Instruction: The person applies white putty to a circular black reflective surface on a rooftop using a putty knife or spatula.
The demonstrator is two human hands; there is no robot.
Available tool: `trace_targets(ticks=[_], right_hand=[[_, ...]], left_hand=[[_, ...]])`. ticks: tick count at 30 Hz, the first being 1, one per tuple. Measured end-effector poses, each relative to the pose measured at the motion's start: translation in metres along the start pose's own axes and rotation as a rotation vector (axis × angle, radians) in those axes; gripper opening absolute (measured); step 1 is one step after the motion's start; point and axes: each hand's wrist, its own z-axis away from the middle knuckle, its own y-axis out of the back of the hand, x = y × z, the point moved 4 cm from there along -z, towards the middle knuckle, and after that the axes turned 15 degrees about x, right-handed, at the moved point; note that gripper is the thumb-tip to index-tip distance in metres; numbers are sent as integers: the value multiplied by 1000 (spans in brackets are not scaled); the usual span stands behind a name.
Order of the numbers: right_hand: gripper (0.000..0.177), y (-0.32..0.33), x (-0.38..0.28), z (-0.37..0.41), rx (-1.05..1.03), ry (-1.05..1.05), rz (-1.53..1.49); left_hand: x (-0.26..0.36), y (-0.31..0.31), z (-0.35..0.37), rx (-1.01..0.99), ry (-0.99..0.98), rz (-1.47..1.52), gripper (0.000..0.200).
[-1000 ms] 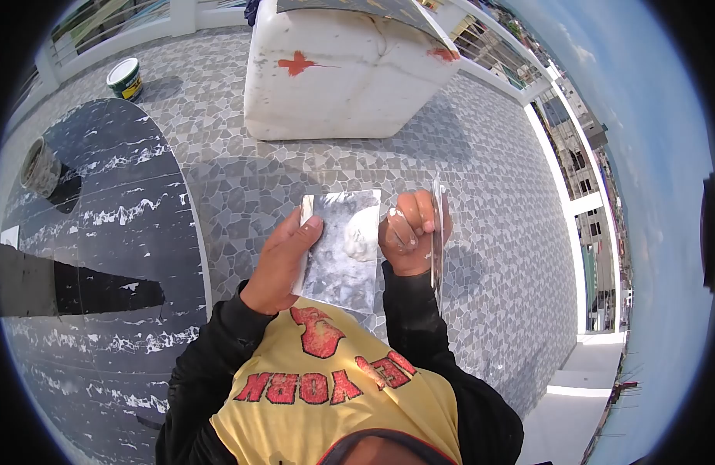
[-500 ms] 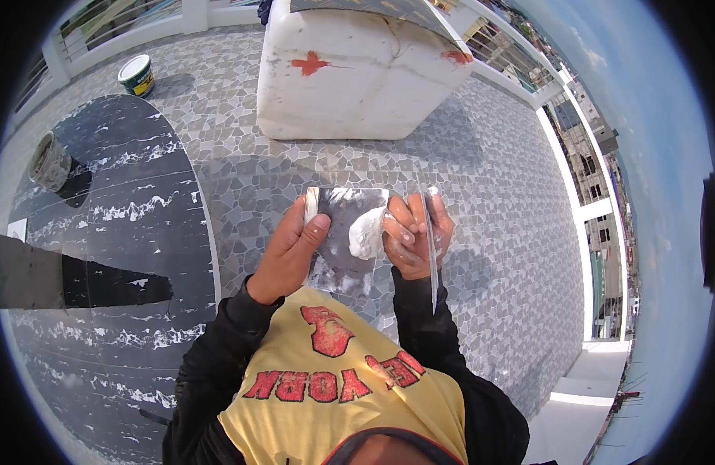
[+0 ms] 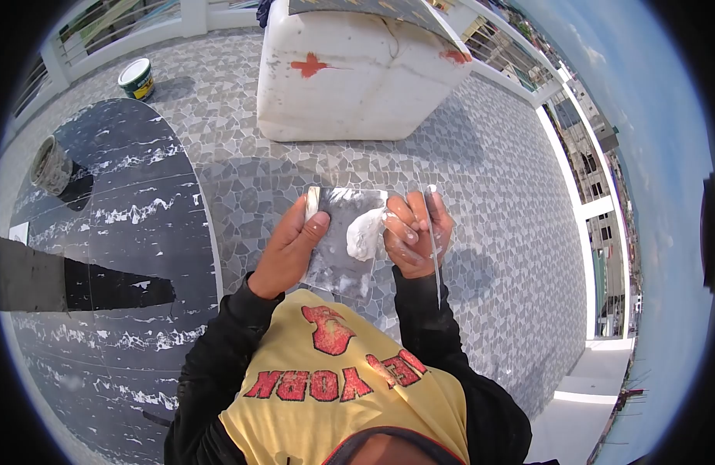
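Grip, left: through the head view, I read the left hand (image 3: 289, 248) as clamped on the left edge of the plate (image 3: 334, 249), thumb laid over the upper face. The fingers beneath were hidden, so I could not tell how they were spread.

Grip, right: the right hand (image 3: 412, 242) was closed around the blade (image 3: 436, 267), which appeared nearly edge-on. Its curled fingers lay just beside the plate's right edge; I could not confirm contact.

Position: the plate was in front of the chest, between the two hands, above the tiled floor (image 3: 520, 232). A thick lump of white paste (image 3: 364, 235) sat toward the plate's right side, with thin smears over the rest of the face. The bucket (image 3: 51, 167) stood on the dark slab (image 3: 133, 256) to the left, well apart from both hands. The tub (image 3: 136, 79) and the large white box (image 3: 350, 93) stood on the floor beyond.

Step in hand: I judged this to be working the paste on the plate with the blade.

Next move: in my judgement it called for a steady left hold with the plate near level, and a turn of the right wrist to bring the blade's flat against the paste. Excess tilt risked letting the lump slide off the right edge.
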Motion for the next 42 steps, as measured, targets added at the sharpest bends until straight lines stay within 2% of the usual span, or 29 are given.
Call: trace_targets(ticks=[4,7,9,13,15,19,21,25,27,38,40,41,42], right_hand=[[46,19,-2,-3,-26,-39,-38],[46,24,-2,-4,-14,-73,62],[47,27,-2,-4,148,0,-1],[51,16,-1,-1,99,18,-49],[51,20,-2,0,56,-11,-1],[48,30,-7,-1,-6,-16,-16],[46,34,-9,0,139,33,-37],[45,38,-24,6,89,57,-52],[45,38,-31,15,68,109,-2],[48,22,-13,19,153,141,9],[42,25,-12,18,196,119,35],[42,30,-14,16,194,115,35],[41,34,-13,13,122,63,84]], left_hand=[[12,-2,2,-32,-68,-45,36],[1,-2,3,-80,-56,-50,37],[-6,-3,4,-5,-30,-28,37],[-19,3,1,95,73,86,36],[-15,3,-1,-1,22,-32,35],[-6,-4,0,-14,-43,-110,35],[-8,-7,1,-83,-18,-70,35],[-30,-1,-1,31,109,47,36],[-31,4,-1,111,205,281,37],[-27,-10,3,3,158,192,36],[-23,-13,4,-15,172,206,35],[-25,-12,4,-12,168,206,35],[-30,-9,4,-37,111,77,35]])
